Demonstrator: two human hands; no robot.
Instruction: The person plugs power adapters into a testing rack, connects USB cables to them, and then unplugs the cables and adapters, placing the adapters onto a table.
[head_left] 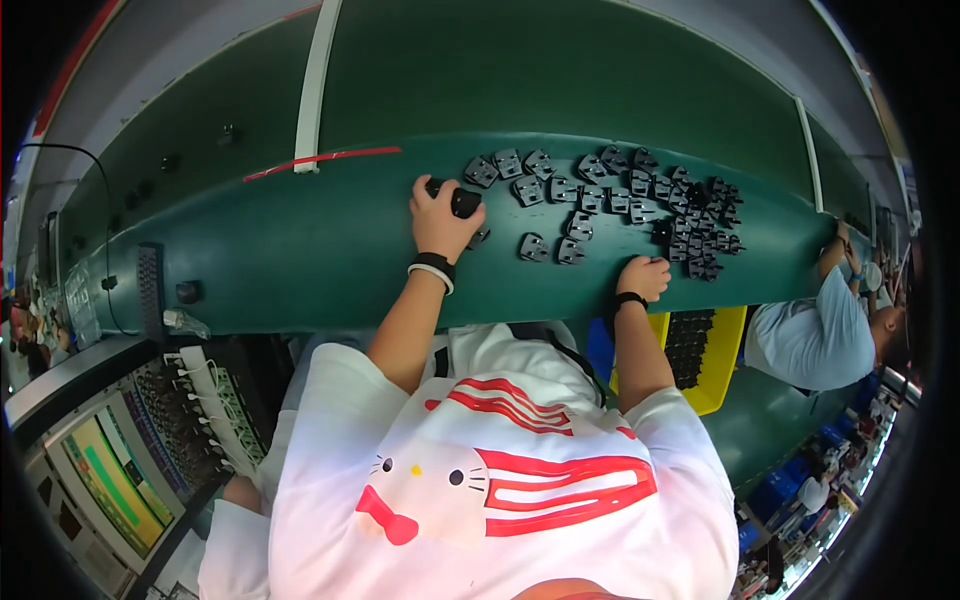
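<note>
My left hand (446,222), a black band and a pale band on its wrist, is closed round black plug adapters; one black plug adapter (465,203) shows between its fingers. Another dark piece shows at its fingertips, and a further adapter (478,239) lies partly hidden beside it on the green tabletop (340,240). My right hand (645,278) rests near the table's front edge with curled fingers, and what they may hold is hidden. Just beyond it spreads a dense cluster of black plug adapters (690,225) with prongs showing. Several more adapters (530,190) lie loosely between the hands.
A yellow bin (735,345) with dark parts stands below the front edge, right of my right arm. A red tape strip (330,158) and white divider (316,90) lie beyond my left hand. Farther left are a screen (110,470) and cables. Another person (820,325) sits at right.
</note>
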